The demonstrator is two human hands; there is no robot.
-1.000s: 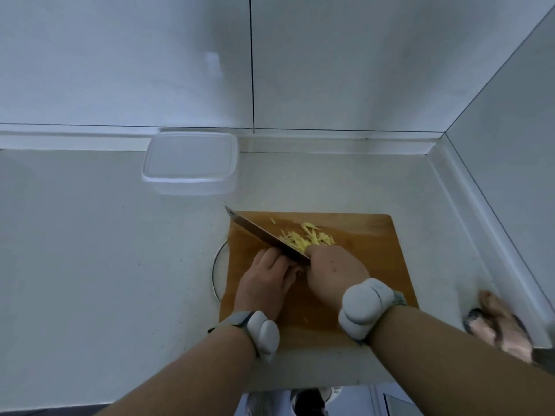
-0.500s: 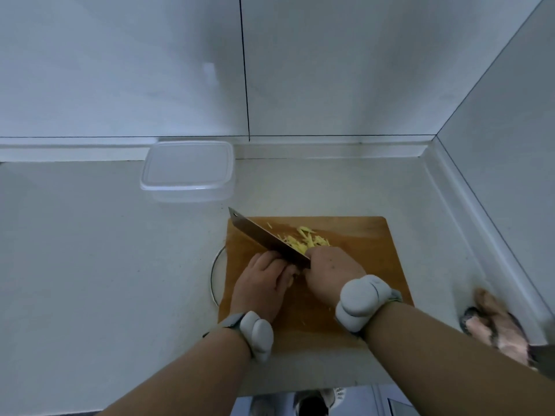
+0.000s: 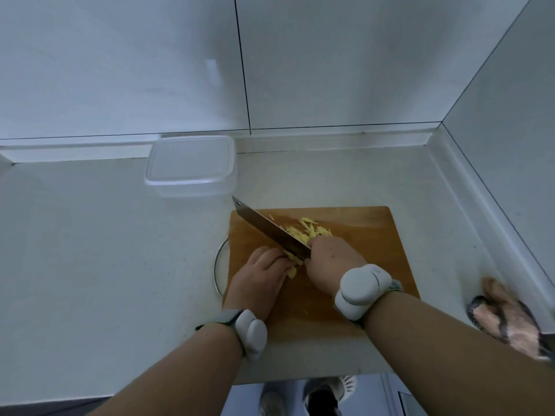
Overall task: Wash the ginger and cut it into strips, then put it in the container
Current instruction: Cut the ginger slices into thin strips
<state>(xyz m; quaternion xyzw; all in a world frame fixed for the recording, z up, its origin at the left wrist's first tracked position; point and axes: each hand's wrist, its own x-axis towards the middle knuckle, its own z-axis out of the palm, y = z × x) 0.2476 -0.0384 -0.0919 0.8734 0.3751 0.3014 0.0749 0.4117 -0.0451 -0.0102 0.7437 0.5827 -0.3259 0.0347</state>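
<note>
A wooden cutting board (image 3: 360, 235) lies on the white counter. A heap of yellow ginger strips (image 3: 306, 231) sits on it behind the blade. My right hand (image 3: 332, 264) grips the handle of a cleaver (image 3: 267, 228), whose blade slants to the upper left. My left hand (image 3: 261, 277) presses down on the uncut ginger slices (image 3: 292, 267) with curled fingers, right beside the blade. A clear plastic container (image 3: 190, 165) with its lid on stands at the back, left of the board.
A pink and grey cloth (image 3: 507, 316) lies at the right by the wall corner. A round metal rim (image 3: 218, 265) shows under the board's left edge. The counter's front edge runs just below my wrists; walls close off the back and right.
The cleaver has kept chopping in place, with its tip slightly farther left and higher. My left hand has stayed on the ginger. The view has shifted a little downward.
</note>
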